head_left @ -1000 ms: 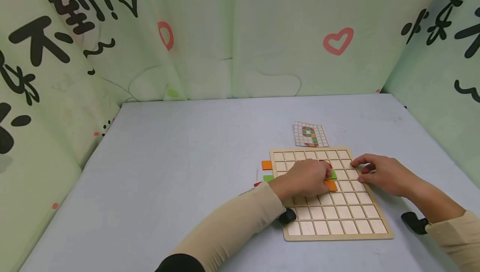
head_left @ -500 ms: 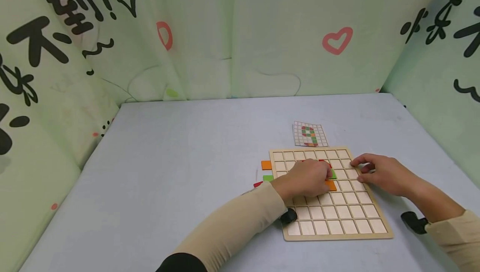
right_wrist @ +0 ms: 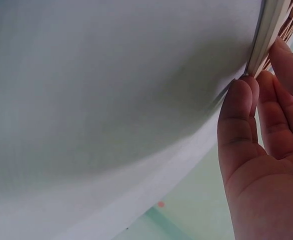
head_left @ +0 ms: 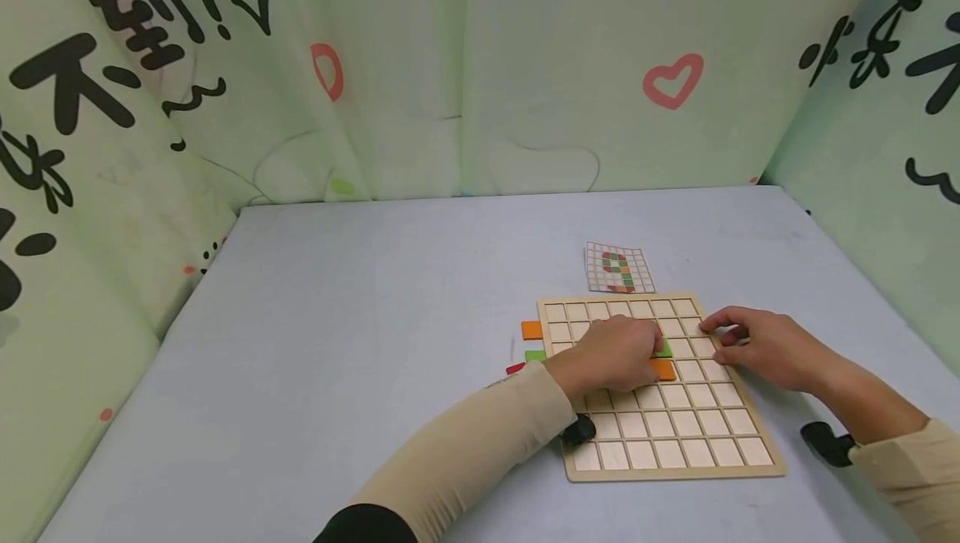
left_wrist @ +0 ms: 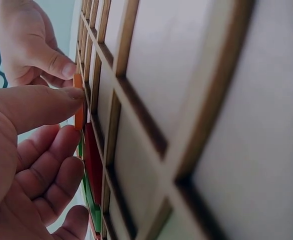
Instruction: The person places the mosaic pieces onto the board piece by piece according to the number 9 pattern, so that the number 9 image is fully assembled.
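A wooden grid board (head_left: 678, 473) lies flat on the table, with square cells inside a pale frame. My left hand (head_left: 611, 351) is over its upper middle. In the left wrist view, its thumb and fingers pinch an orange tile (left_wrist: 78, 119) at the grid. A red tile (left_wrist: 92, 162) and a green tile (left_wrist: 91, 200) sit in cells beside it; other cells are hidden under the hand. At the board's right edge, my right hand (head_left: 776, 350) holds the frame, thumb on the upper side and fingers against the edge, as the right wrist view shows.
Beyond the board lies a printed pattern card (head_left: 619, 268) with coloured squares on a grid. Left of the board are a loose orange tile (head_left: 532, 330), a green piece (head_left: 535, 356) and a red piece (head_left: 515, 368), partly covered by my sleeve. Printed curtains (head_left: 555, 68) surround the table.
Almost nothing differs. The left hand has shifted very slightly, and red that showed beside its fingers is now covered. The right hand and board stay put.
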`<move>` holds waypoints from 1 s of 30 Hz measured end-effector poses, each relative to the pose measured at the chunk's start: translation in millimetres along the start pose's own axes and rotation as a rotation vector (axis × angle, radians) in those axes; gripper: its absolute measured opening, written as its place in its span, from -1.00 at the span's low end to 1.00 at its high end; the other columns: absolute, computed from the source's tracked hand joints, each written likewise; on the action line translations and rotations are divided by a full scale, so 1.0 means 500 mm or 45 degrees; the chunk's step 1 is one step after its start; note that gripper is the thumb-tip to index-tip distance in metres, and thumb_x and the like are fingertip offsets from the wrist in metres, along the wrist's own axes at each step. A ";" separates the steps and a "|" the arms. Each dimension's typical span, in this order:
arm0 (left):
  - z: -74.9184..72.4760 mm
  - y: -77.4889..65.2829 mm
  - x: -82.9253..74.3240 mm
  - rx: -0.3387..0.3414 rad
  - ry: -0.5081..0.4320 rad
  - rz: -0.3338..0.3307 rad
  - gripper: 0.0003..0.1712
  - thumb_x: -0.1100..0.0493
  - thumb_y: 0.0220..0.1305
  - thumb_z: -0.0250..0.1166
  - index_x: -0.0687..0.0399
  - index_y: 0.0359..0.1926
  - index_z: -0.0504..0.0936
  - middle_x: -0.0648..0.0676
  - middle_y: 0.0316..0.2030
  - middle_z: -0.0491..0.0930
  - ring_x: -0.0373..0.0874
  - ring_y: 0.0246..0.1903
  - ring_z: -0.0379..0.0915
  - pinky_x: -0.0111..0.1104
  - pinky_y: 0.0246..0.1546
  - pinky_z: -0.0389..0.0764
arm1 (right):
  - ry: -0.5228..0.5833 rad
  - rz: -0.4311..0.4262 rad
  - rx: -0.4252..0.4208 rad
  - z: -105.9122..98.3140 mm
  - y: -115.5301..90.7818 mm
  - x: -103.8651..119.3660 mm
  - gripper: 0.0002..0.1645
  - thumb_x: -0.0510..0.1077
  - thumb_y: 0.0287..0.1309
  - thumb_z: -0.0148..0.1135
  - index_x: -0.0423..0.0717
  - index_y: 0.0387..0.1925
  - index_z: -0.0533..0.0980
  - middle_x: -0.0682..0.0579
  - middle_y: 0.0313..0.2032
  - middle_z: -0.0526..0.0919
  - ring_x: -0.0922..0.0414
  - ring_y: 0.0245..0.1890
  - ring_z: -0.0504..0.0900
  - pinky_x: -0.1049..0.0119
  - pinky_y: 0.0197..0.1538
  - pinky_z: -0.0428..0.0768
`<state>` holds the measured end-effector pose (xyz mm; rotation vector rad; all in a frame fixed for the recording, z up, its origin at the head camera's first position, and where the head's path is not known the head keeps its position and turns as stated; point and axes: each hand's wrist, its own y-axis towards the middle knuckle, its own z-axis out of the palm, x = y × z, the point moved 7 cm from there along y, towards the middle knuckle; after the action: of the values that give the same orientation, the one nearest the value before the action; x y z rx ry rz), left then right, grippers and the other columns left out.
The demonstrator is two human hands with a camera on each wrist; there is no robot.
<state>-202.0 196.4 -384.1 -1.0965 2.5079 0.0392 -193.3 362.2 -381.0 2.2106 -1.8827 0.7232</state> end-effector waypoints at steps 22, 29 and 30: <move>-0.002 -0.016 -0.008 0.022 -0.014 0.039 -0.92 0.07 0.26 0.36 -0.21 -0.23 0.65 -0.27 -0.47 0.47 -0.40 -0.45 0.34 -0.54 -0.45 0.33 | -0.013 -0.006 -0.008 0.001 0.000 -0.003 -0.59 -0.20 0.15 0.39 -0.24 0.02 0.54 -0.17 -0.18 0.66 -0.18 -0.11 0.60 0.03 -0.14 0.52; 0.000 -0.018 -0.005 0.058 -0.069 0.055 -0.76 0.03 0.28 0.36 -0.26 -0.02 0.72 -0.35 -0.27 0.59 -0.49 -0.32 0.37 -0.61 -0.30 0.36 | -0.017 -0.014 -0.009 0.000 -0.001 -0.003 -0.59 -0.20 0.15 0.39 -0.23 0.02 0.54 -0.15 -0.18 0.67 -0.17 -0.11 0.60 0.06 -0.15 0.52; 0.001 -0.017 -0.004 0.063 -0.069 0.053 -0.71 0.02 0.29 0.36 -0.27 0.03 0.72 -0.37 -0.22 0.60 -0.51 -0.29 0.38 -0.62 -0.27 0.36 | -0.016 -0.013 -0.008 0.000 -0.001 -0.003 -0.59 -0.19 0.15 0.39 -0.23 0.02 0.54 -0.15 -0.18 0.67 -0.17 -0.11 0.60 0.06 -0.15 0.53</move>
<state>-194.3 192.0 -382.5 -1.0103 2.4697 0.0179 -193.1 363.4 -381.7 2.2240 -1.8756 0.7023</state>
